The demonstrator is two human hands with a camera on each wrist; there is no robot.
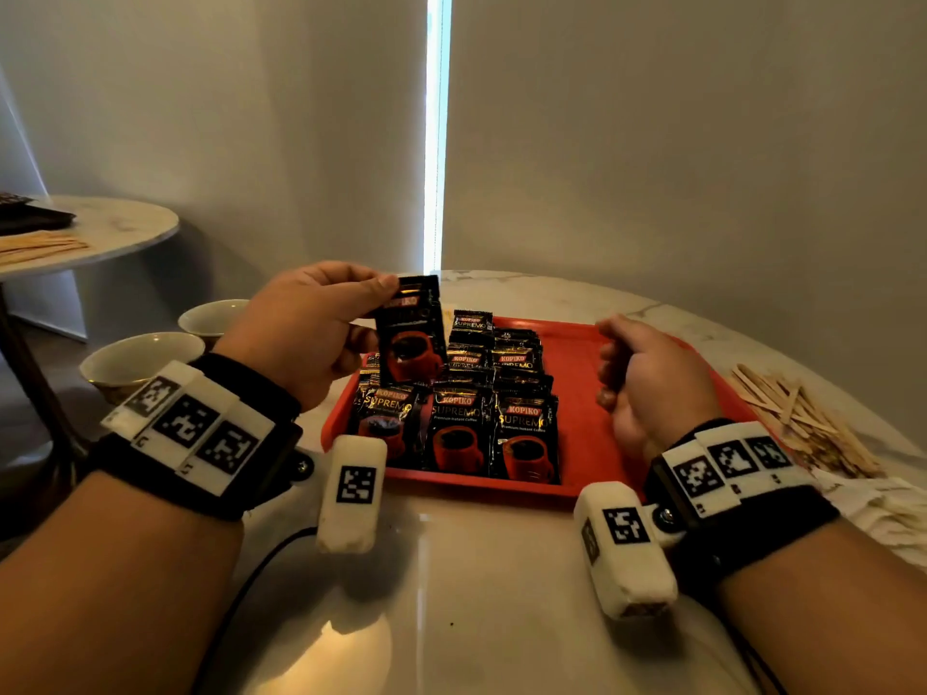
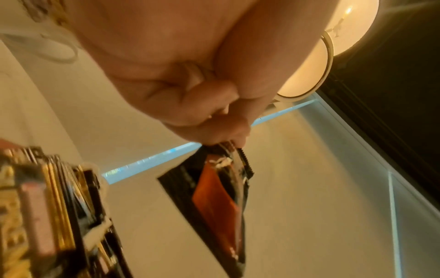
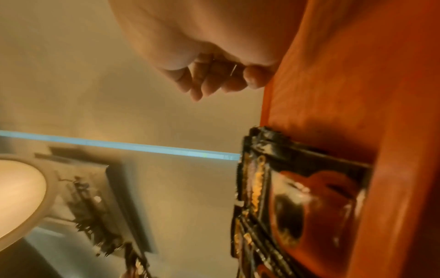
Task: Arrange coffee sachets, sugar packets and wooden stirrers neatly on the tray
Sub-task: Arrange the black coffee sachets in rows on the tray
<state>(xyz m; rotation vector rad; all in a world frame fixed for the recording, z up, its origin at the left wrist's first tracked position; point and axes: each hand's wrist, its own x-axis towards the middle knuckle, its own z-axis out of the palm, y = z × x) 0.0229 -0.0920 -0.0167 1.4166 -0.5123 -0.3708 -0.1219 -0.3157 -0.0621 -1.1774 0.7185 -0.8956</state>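
Coffee sachet (image 1: 409,333) is hanging upright from my left hand (image 1: 306,328), thumb and fingers pinching its top edge, and I'm holding it in the air over the far-left part of the red tray (image 1: 584,388). Below it the other sachets (image 1: 471,408) are lying in overlapping rows across the left and middle of the tray, three columns wide, labels facing me. My right hand (image 1: 644,381) is hovering over the bare right side of the tray, fingers loosely curled and gripping nothing.

I'm judging this as the coffee step, nearly wrapped up: this one sachet is looking for its slot in the left column. Next I'm needing to lower it flat, square it with its neighbours and let go without nudging the rows.

Wooden stirrers (image 1: 802,423) are lying in a loose heap on the marble table (image 1: 451,594) just right of the tray, with pale sugar packets (image 1: 873,509) nearer me on the right. Those are waiting for that open strip of tray.
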